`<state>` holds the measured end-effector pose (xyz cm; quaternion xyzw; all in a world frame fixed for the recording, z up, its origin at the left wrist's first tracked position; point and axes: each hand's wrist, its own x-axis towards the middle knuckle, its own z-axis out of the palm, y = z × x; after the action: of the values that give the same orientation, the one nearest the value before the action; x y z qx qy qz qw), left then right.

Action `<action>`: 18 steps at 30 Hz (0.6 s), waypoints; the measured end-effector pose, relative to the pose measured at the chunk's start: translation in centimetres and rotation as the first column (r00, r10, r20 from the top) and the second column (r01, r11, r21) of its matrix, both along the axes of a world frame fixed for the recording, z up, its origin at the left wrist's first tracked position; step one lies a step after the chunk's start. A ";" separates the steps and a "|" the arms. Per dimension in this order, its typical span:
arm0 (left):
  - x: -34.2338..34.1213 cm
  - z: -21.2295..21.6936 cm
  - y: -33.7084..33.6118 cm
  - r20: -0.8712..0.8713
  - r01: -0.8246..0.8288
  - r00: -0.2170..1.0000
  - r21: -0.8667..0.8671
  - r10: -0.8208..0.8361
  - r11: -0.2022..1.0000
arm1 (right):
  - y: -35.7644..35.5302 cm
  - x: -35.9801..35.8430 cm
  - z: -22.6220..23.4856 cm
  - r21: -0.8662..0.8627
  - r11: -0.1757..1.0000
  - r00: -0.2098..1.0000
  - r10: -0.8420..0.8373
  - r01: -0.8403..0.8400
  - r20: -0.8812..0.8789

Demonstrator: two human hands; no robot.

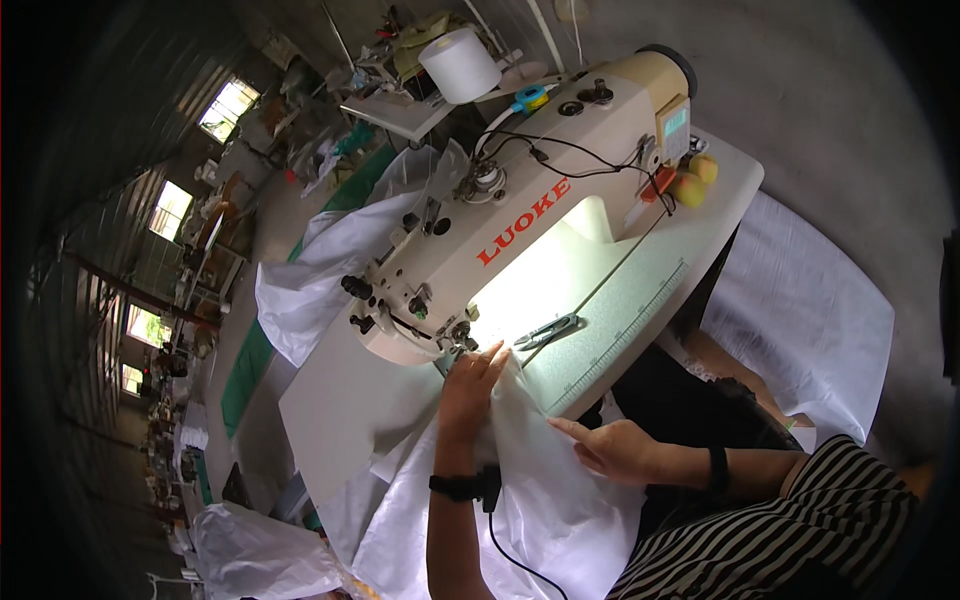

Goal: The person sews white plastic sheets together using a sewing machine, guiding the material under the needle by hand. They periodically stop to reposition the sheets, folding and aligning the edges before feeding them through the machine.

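My left hand [470,388] lies on white sheet material [520,425] beside the needle end of a cream sewing machine [540,175]. Its fingers stretch out flat toward the presser foot, which they partly hide. Closer to the table's front edge, my right hand [618,452] has its index finger along the edge of the sheet, with the other fingers curled in at the material. The sheet runs under both hands and drapes over the table edge toward me. Dark thread snips [547,331] rest on the lit machine bed just past my left fingertips.
A white thread cone [459,66] stands behind the machine. Two yellowish fruits [690,187] sit at the bed's right end. More white sheeting [325,265] is heaped behind the machine head, and another piece [800,310] lies at right. A black cable [520,570] hangs from my left wrist.
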<state>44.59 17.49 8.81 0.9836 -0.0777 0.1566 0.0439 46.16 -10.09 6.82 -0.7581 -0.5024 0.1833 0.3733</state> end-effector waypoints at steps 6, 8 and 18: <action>0.0 0.0 0.4 -0.013 0.030 0.999 -0.161 -0.033 0.986 | 0.2 0.2 -1.0 0.049 0.991 0.975 -0.110 0.121 -0.193; 0.7 -0.1 0.2 -0.028 0.037 0.999 -0.168 -0.043 0.985 | 0.3 0.3 -1.1 0.055 0.989 0.976 -0.125 0.137 -0.178; 0.6 0.3 0.4 -0.043 0.106 0.993 -0.045 -0.108 0.993 | 0.6 -0.2 0.4 0.031 0.999 0.983 -0.047 0.042 0.176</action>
<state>45.20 17.87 9.09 0.9802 -0.1258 0.1333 0.0750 45.99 -9.45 7.27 -0.7772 -0.5189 0.1001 0.3416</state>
